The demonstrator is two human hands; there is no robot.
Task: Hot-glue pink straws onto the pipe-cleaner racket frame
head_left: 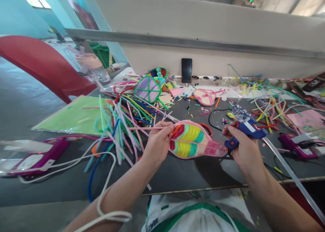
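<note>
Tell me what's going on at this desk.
A person holds a colorful craft by its wide end in the left hand, a pink strand running out from the fingers. The right hand grasps a blue glue gun near the craft's narrow pink end; whether they touch is unclear. Loose strands lie piled to the left.

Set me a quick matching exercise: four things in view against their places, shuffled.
1. Blue plastic glue gun
2. Yellow-striped, pink-edged fuzzy craft piece
3. Black rectangular phone
4. Light-green flat sheet

A. Upright against the pale panel
B. Pinched by the left hand
C. On the dark table, left part
D. Held in the right hand

Pairs: 1-D; 2-B; 3-A; 4-C.
</note>
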